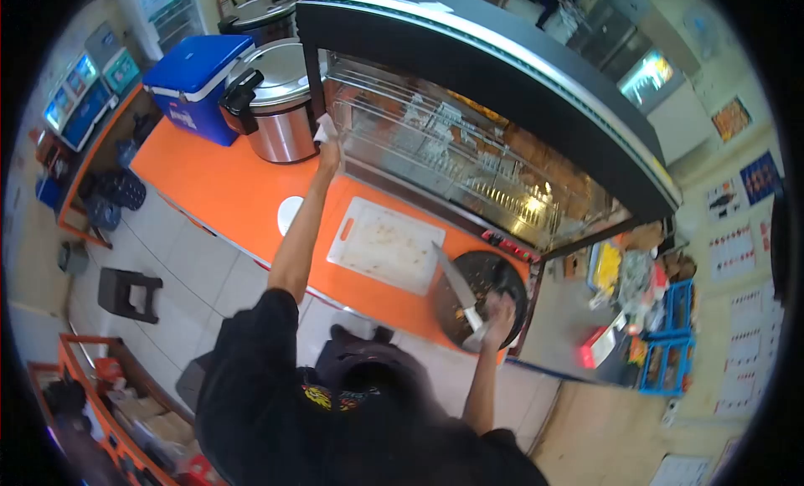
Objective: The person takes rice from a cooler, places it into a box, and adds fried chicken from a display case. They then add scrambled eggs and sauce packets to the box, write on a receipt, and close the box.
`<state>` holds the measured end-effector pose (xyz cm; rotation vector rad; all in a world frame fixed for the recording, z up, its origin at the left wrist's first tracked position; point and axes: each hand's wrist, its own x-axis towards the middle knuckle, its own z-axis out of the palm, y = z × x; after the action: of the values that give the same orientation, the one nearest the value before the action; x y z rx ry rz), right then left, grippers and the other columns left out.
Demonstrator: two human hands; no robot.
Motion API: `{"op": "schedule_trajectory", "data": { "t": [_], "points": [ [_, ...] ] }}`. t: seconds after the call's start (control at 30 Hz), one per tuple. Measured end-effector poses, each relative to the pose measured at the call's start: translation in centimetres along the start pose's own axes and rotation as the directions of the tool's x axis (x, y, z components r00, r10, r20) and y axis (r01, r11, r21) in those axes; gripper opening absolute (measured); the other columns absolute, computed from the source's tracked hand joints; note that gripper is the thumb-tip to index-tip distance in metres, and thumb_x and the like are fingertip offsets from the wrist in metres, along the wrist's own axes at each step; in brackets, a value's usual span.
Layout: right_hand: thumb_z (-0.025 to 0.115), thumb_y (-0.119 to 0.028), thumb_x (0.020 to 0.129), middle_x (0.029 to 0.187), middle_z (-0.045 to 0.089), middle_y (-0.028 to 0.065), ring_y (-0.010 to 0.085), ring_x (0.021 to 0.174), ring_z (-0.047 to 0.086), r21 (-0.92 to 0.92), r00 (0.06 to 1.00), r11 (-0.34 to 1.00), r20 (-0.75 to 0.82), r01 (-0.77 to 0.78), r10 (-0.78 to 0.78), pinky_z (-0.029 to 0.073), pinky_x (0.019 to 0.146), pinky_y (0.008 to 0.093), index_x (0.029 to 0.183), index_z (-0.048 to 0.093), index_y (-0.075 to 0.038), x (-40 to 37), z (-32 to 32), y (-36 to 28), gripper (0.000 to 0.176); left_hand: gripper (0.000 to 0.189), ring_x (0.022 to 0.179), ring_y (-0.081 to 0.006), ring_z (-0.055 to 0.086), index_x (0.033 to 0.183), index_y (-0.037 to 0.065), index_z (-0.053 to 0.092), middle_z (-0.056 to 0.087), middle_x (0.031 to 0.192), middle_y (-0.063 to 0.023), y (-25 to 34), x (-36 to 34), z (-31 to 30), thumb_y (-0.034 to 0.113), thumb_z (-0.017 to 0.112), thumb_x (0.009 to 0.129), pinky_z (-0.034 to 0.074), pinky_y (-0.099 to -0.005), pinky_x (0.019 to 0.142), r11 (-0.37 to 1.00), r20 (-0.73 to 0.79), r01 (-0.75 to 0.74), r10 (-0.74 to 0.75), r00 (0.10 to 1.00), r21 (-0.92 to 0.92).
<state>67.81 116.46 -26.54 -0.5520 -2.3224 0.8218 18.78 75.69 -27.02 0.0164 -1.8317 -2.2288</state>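
Note:
My left hand (330, 154) is stretched out at the left edge of the glass display case (402, 126), its fingers closed on a white cloth or tissue (324, 129). My right hand (500, 318), blurred, is over the round black pan (521, 298) at the right end of the orange counter (201, 172). Beneath or beside its fingers is the white handle of a large knife (455, 275), whose blade points toward the cutting board; whether the hand grips it is unclear. The white cutting board (387, 245), marked with brown crumbs, lies left of the pan.
A steel cooker (285, 130) and a blue cooler box (194, 76) stand at the counter's left. Near my left forearm lies a white round lid or plate (289, 212). Blue crates (666, 365) and packages are at the right. A black stool (130, 293) is on the floor.

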Motion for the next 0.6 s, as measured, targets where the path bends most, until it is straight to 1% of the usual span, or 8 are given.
{"op": "schedule_trajectory", "data": {
  "t": [0.07, 0.1, 0.33, 0.37, 0.43, 0.47, 0.5, 0.6],
  "points": [
    [0.051, -0.032, 0.099, 0.119, 0.061, 0.0160, 0.0260, 0.105, 0.063, 0.294, 0.981, 0.937, 0.023, -0.190, 0.192, 0.052, 0.088, 0.0351, 0.116, 0.059, 0.001, -3.6, -0.6, 2.0, 0.038, 0.040, 0.099, -0.0215, 0.058, 0.122, 0.000, 0.052, 0.059, 0.109, -0.0118, -2.0, 5.2, 1.2, 0.024, 0.041, 0.092, 0.047, -0.0342, 0.083, 0.997, -0.130, -0.004, 0.014, 0.991, 0.075],
    [0.054, -0.030, 0.098, 0.112, 0.065, 0.0162, 0.0259, 0.099, 0.066, 0.699, 0.849, 0.534, 0.205, -0.475, 0.487, 0.055, 0.081, 0.0340, 0.119, 0.056, -0.001, -5.9, -0.2, 4.0, 0.036, 0.045, 0.108, -0.0237, 0.057, 0.129, -0.002, 0.049, 0.058, 0.118, -0.0147, -2.8, 6.3, 1.6, 0.020, 0.040, 0.091, 0.046, -0.0360, 0.089, 0.992, -0.161, -0.005, 0.026, 0.987, 0.126],
    [0.062, -0.030, 0.093, 0.103, 0.066, 0.0185, 0.0232, 0.091, 0.066, 0.855, 0.714, 0.095, 0.359, -0.510, 0.600, 0.057, 0.076, 0.0359, 0.114, 0.058, 0.000, -10.5, 2.0, 1.9, 0.036, 0.049, 0.127, -0.0305, 0.047, 0.140, -0.002, 0.042, 0.051, 0.135, -0.0190, 4.6, -0.8, 7.7, 0.010, 0.045, 0.093, 0.035, -0.0365, 0.106, 0.963, -0.188, -0.198, 0.164, 0.968, -0.182],
    [0.062, -0.029, 0.093, 0.103, 0.066, 0.0175, 0.0224, 0.089, 0.066, 0.814, 0.893, 0.437, 0.203, -0.382, 0.402, 0.056, 0.077, 0.0348, 0.111, 0.059, 0.002, -9.6, 4.1, 0.0, 0.036, 0.050, 0.123, -0.0306, 0.050, 0.140, -0.002, 0.042, 0.054, 0.131, -0.0188, 5.5, -1.9, 7.7, 0.012, 0.046, 0.092, 0.038, -0.0376, 0.103, 0.937, -0.059, -0.073, 0.056, 0.997, -0.342],
    [0.058, -0.036, 0.094, 0.110, 0.065, 0.0193, 0.0271, 0.097, 0.064, 0.631, 0.871, 0.603, 0.386, -0.489, 0.303, 0.052, 0.085, 0.0362, 0.106, 0.062, 0.004, -5.8, 7.1, -4.6, 0.042, 0.050, 0.115, -0.0308, 0.056, 0.139, -0.001, 0.044, 0.060, 0.123, -0.0183, 6.6, -4.4, 6.5, 0.017, 0.048, 0.092, 0.044, -0.0397, 0.098, 0.795, 0.330, 0.311, -0.148, 0.932, -0.521],
    [0.051, -0.041, 0.097, 0.116, 0.064, 0.0173, 0.0316, 0.109, 0.059, 0.294, 0.914, 0.914, 0.373, -0.280, 0.160, 0.045, 0.098, 0.0398, 0.101, 0.067, 0.002, -3.6, 9.1, -5.4, 0.046, 0.051, 0.112, -0.0309, 0.060, 0.138, -0.001, 0.044, 0.063, 0.119, -0.0180, 7.8, -5.5, 5.7, 0.019, 0.049, 0.092, 0.047, -0.0408, 0.095, 0.733, 0.490, 0.450, -0.182, 0.852, -0.510],
    [0.044, -0.043, 0.099, 0.121, 0.062, 0.0156, 0.0339, 0.118, 0.053, 0.174, 0.950, 0.983, 0.291, 0.062, -0.112, 0.037, 0.105, 0.0424, 0.097, 0.070, -0.001, -2.0, 11.7, -6.7, 0.049, 0.051, 0.108, -0.0310, 0.063, 0.138, -0.001, 0.045, 0.066, 0.115, -0.0178, 9.6, -6.7, 4.6, 0.021, 0.050, 0.091, 0.050, -0.0419, 0.092, 0.698, 0.615, 0.538, -0.176, 0.769, -0.473],
    [0.040, -0.037, 0.101, 0.117, 0.063, 0.0166, 0.0321, 0.112, 0.058, 0.360, 0.896, 0.930, 0.433, -0.069, -0.101, 0.042, 0.099, 0.0398, 0.107, 0.066, -0.003, 5.9, 15.4, -21.6, 0.043, 0.062, 0.102, -0.0315, 0.058, 0.144, -0.003, 0.032, 0.059, 0.105, -0.0154, 17.0, -8.9, 0.5, 0.025, 0.051, 0.091, 0.046, -0.0431, 0.095, 0.677, 0.844, 0.646, -0.068, 0.531, -0.352]
  ]
}}
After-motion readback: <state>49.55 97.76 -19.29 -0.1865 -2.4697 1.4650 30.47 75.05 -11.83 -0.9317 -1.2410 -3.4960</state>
